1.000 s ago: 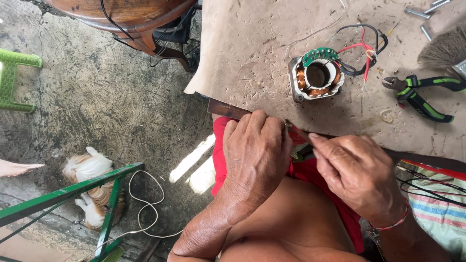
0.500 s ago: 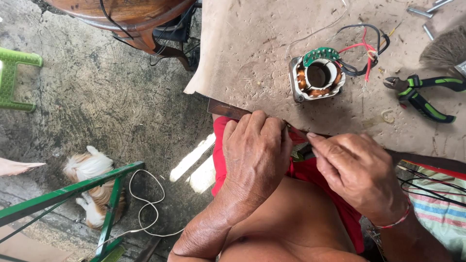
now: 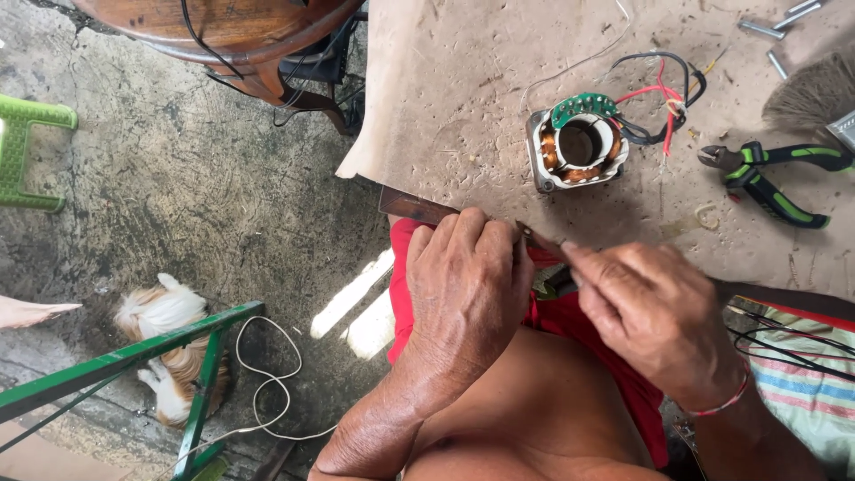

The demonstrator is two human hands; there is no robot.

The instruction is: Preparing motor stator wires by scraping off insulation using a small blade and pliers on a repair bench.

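Little has moved: my left hand point(image 3: 468, 285) stays curled over a thin, stiff metal strip point(image 3: 411, 207) at the desk's point(image 3: 463, 98) near edge, my right hand point(image 3: 655, 316) pinching its tip.

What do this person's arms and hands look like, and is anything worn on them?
Both arms are bare, with no sleeves or gloves. The left hand wears nothing that shows: no ring, watch or band. The right hand has a thin red band around the wrist. Both hands look veined and creased, with short nails.

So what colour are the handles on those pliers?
The pliers have black and green handles, seen in the head view.
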